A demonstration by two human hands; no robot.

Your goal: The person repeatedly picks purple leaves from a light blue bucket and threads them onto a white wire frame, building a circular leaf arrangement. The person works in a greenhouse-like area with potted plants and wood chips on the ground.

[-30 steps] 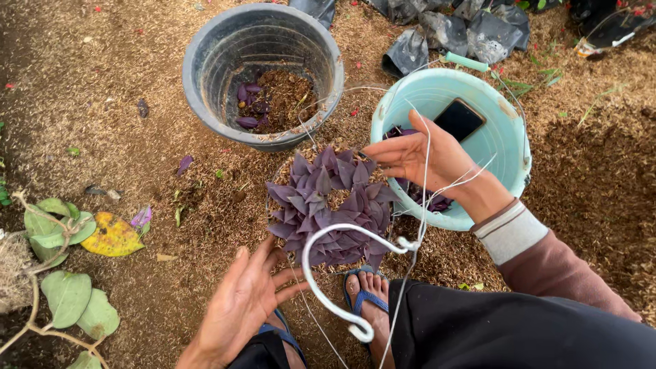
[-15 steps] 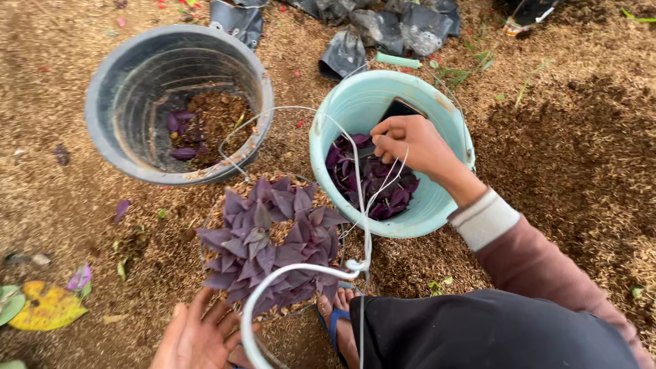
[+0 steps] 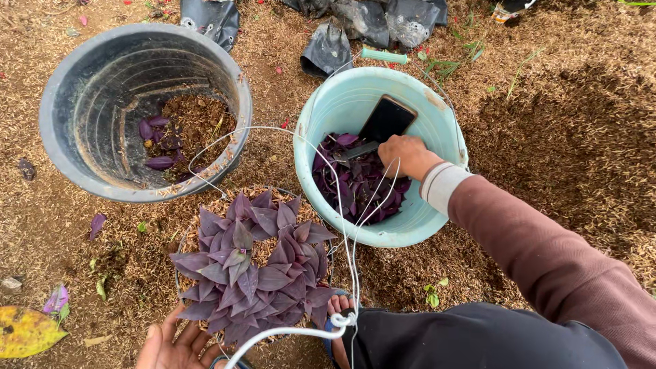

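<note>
My right hand (image 3: 406, 156) reaches into a teal bucket (image 3: 328, 109), fingers curled around a grey metal tool (image 3: 354, 152) that pokes out to the left. Purple leaf cuttings (image 3: 355, 188) fill the bucket's bottom, and a black phone (image 3: 387, 117) leans against its inner wall. My left hand (image 3: 171, 342) lies palm up with spread fingers at the near rim of a round pot of purple-leaved plants (image 3: 249, 263) set in brown husk. White hanger wires (image 3: 342, 225) rise from the pot to a white hook (image 3: 301, 333) near my knee.
A grey bucket (image 3: 68, 82) at the left holds husk and a few purple leaves. Black plastic bags (image 3: 328, 48) and a green handle (image 3: 383, 56) lie behind the teal bucket. A yellow leaf (image 3: 24, 331) lies at bottom left. Husk covers the ground.
My right hand has dropped from the teal bucket's rim, where it touched the wires, down among the cuttings. The left hand stays by the pot.
</note>
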